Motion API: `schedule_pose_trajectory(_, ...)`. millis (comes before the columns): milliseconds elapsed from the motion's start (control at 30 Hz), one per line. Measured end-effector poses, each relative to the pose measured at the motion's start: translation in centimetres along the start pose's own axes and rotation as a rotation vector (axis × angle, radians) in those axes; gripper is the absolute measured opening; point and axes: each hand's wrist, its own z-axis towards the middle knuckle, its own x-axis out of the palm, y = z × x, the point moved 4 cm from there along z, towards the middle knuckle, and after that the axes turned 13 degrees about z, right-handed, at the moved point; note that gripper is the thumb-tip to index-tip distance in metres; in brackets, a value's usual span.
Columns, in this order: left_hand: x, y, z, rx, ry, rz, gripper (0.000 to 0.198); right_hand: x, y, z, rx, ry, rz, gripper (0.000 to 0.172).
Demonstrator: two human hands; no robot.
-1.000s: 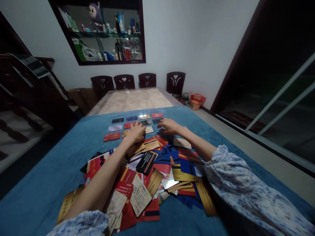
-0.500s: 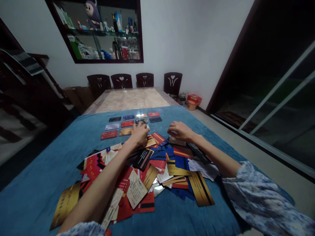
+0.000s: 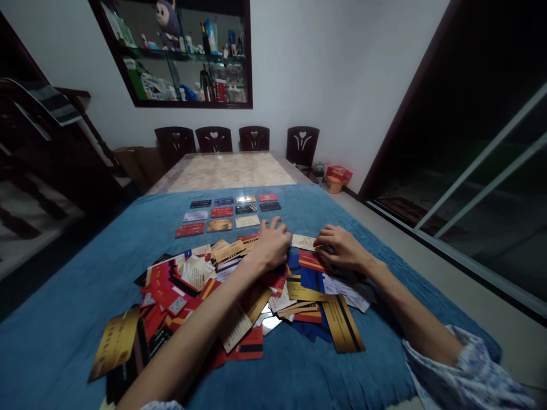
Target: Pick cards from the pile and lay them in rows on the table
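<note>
My left hand (image 3: pixel 276 246) rests over the far edge of a loose heap of bank cards (image 3: pixel 282 285), its bent fingers apart and nothing visibly held. My right hand (image 3: pixel 342 247) is at the heap's right side with fingers curled toward the thumb; whatever lies under the fingertips is dark and hidden. A cream card (image 3: pixel 303 242) lies between the hands, close to my right fingertips. Beyond the heap, single cards lie in spaced rows, including a cream card (image 3: pixel 247 221), a gold card (image 3: pixel 219 225) and a red card (image 3: pixel 190 229).
A blue cloth (image 3: pixel 77 273) covers the near part of the table, with a bare marbled tabletop (image 3: pixel 231 168) beyond. Several dark chairs (image 3: pixel 213 139) stand at the far end. A shelf niche (image 3: pixel 192 106) is in the wall, and an orange bucket (image 3: pixel 333 183) is on the floor.
My left hand has moved right from the rows onto the heap, revealing the cream card in the nearest row. My right hand has shifted right and nearer to me.
</note>
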Motion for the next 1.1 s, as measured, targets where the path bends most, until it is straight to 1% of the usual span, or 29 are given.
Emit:
schedule_pose_trajectory(133, -0.2, -2.2, 0.0, 0.057, -0.046, -0.045, 0.023, -0.4, -0.1, -1.1, -0.018, -0.033, 0.026, 0.018)
schedule_pose_trajectory(200, 0.0, -2.8, -0.1, 0.089, -0.064, -0.068, 0.022, -0.5, -0.1, -1.4, -0.025, -0.027, 0.045, 0.019)
schedule_pose_trajectory(300, 0.4, -3.3, -0.2, 0.137, -0.048, -0.104, 0.019, -0.7, 0.3, -1.7, -0.017, 0.007, 0.082, 0.020)
schedule_pose_trajectory(467, 0.8, -3.5, -0.6, 0.193, 0.017, -0.165, 0.014, -1.1, 1.7, -1.8, 0.015, 0.084, 0.094, 0.028)
schedule_pose_trajectory(567, 1.2, -3.6, -0.5, 0.209, 0.030, -0.176, 0.013, -1.1, 2.1, -1.7, 0.013, 0.117, 0.078, 0.032)
schedule_pose_trajectory(800, 2.2, -3.4, -0.2, 0.214, 0.029, -0.222, 0.018, -0.5, 2.2, -1.7, 0.034, 0.166, 0.075, 0.022)
schedule_pose_trajectory(967, 2.2, -3.1, -0.2, 0.218, 0.007, -0.185, 0.019, -0.6, 2.0, -1.9, 0.075, 0.164, 0.081, 0.024)
schedule_pose_trajectory(1100, 2.1, -3.0, -0.1, 0.241, 0.041, -0.133, 0.022, -0.5, 1.8, -1.9, 0.092, 0.158, 0.078, 0.022)
